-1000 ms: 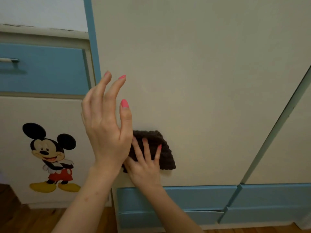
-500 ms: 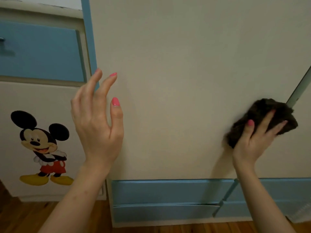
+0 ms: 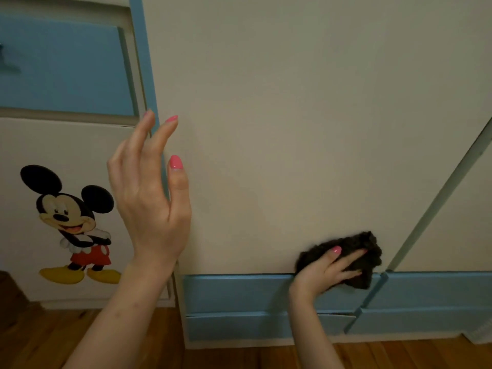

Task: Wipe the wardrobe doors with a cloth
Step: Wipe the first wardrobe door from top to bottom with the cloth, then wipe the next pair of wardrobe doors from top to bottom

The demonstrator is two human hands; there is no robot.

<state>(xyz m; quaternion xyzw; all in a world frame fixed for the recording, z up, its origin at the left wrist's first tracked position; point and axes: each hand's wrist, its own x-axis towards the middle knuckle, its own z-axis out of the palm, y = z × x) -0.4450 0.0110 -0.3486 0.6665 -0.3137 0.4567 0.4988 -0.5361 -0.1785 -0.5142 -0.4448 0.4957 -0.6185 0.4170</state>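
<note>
While the right hand (image 3: 323, 272) presses the dark cloth (image 3: 354, 253) flat against the cream wardrobe door (image 3: 292, 129), fingers spread over it, the cloth sits at the door's bottom edge, just above the blue base strip (image 3: 234, 291) and near the door's right edge. Most of the unwiped-looking panel lies up and to the left of the cloth, so the next stroke likely runs that way. Open and empty, the left hand (image 3: 149, 198) hovers by the door's left edge, gripping nothing.
</note>
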